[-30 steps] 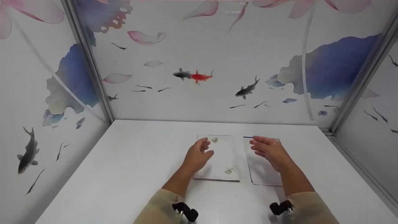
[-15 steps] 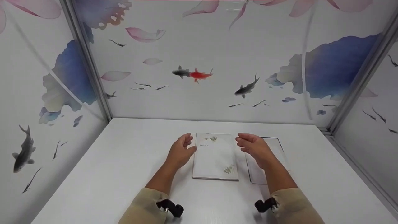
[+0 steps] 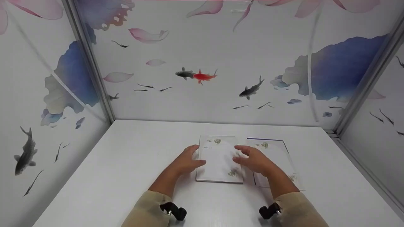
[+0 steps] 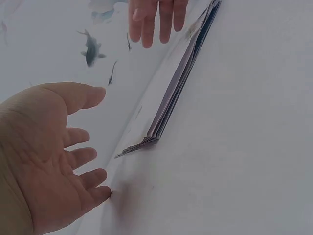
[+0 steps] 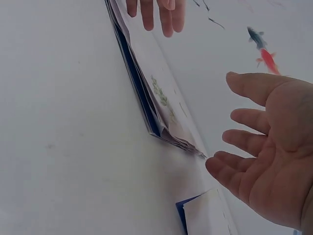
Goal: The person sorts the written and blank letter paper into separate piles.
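On the white table lies a stack of thin white paper booklets [image 3: 217,162] with small green plant prints; whether they are bound or folded cannot be seen. Its layered edges, some dark blue, show in both wrist views. My left hand [image 3: 187,162] is at the stack's left side, fingers spread and thumb over its edge. Over the right edge hovers my right hand [image 3: 255,160], its fingers relaxed and apart. Neither hand grips anything; whether fingertips touch the paper is unclear. A second similar booklet [image 3: 268,146] with a dark blue edge lies to the right, partly behind my right hand and forearm.
White panels painted with fish and petals enclose the white table [image 3: 135,151] at the back and sides. Grey metal posts [image 3: 91,63] stand at the back corners. A black clamp-like fitting [image 3: 173,210] sits at each sleeve cuff.
Both hands have shifted left from their positions one second ago, then come lower and nearer the left stack's sides. More of the right booklet shows. The papers have not visibly moved.
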`<action>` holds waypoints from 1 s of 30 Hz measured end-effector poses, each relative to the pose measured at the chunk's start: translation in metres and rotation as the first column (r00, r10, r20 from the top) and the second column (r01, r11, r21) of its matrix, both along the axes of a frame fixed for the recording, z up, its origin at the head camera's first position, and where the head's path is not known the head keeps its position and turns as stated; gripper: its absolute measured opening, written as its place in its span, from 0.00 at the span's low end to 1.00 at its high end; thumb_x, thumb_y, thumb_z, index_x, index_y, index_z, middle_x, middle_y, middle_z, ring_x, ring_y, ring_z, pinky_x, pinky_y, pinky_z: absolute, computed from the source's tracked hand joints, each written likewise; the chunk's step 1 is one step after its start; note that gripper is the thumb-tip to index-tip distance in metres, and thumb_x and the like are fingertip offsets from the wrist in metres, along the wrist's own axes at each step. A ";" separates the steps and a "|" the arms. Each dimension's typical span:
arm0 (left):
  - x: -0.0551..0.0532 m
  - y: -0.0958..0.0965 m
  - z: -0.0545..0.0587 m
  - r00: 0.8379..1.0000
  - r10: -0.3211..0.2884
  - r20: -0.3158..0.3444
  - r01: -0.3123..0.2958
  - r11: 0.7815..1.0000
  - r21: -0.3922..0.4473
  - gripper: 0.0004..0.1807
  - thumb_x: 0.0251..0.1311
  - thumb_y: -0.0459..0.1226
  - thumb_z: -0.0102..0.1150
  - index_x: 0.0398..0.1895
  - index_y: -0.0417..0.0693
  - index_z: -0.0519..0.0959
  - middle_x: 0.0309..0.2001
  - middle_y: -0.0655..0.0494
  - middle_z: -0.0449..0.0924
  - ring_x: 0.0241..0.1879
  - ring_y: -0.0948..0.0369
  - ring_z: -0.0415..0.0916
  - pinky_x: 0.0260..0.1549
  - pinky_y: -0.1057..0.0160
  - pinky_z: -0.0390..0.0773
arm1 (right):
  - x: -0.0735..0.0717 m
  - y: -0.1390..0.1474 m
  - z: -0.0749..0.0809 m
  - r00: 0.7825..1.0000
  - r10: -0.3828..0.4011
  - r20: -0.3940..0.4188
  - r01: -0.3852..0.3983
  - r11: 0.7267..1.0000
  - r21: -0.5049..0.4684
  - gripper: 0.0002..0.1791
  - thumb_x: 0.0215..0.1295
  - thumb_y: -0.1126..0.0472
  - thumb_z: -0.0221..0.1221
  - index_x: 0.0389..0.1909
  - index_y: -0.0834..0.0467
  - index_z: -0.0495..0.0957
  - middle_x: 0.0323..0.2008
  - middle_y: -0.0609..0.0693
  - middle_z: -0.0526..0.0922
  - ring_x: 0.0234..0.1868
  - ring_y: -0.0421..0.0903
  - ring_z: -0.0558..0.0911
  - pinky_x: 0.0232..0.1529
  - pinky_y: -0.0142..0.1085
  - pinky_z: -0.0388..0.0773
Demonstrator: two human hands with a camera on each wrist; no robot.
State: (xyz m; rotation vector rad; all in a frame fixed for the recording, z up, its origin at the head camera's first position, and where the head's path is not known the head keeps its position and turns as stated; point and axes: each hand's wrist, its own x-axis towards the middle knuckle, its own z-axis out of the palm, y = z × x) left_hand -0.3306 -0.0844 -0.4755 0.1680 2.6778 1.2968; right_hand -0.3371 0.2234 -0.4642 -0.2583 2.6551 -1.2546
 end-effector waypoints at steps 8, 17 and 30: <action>0.002 0.001 -0.004 0.982 -0.184 0.036 0.188 0.964 -0.186 0.48 0.66 0.56 0.68 0.85 0.52 0.60 0.87 0.53 0.55 0.88 0.48 0.47 0.86 0.42 0.51 | 0.003 -0.005 -0.004 0.993 0.099 0.063 -0.110 0.975 0.193 0.47 0.63 0.42 0.75 0.81 0.39 0.67 0.85 0.48 0.63 0.87 0.59 0.58 0.83 0.64 0.56; 0.008 0.005 -0.005 0.971 -0.235 0.051 0.237 0.897 -0.373 0.47 0.62 0.52 0.71 0.83 0.51 0.65 0.87 0.58 0.54 0.89 0.49 0.44 0.86 0.42 0.52 | 0.008 -0.010 -0.010 0.975 0.217 0.041 -0.216 0.897 0.386 0.49 0.58 0.51 0.79 0.80 0.47 0.69 0.85 0.46 0.61 0.87 0.58 0.55 0.85 0.62 0.54; 0.006 0.003 -0.006 0.965 -0.257 0.050 0.256 0.892 -0.372 0.45 0.65 0.52 0.69 0.83 0.51 0.64 0.87 0.56 0.54 0.88 0.48 0.44 0.85 0.42 0.52 | 0.009 -0.010 -0.010 0.982 0.187 0.036 -0.187 0.904 0.384 0.44 0.62 0.50 0.77 0.79 0.45 0.71 0.84 0.43 0.63 0.87 0.55 0.56 0.84 0.61 0.56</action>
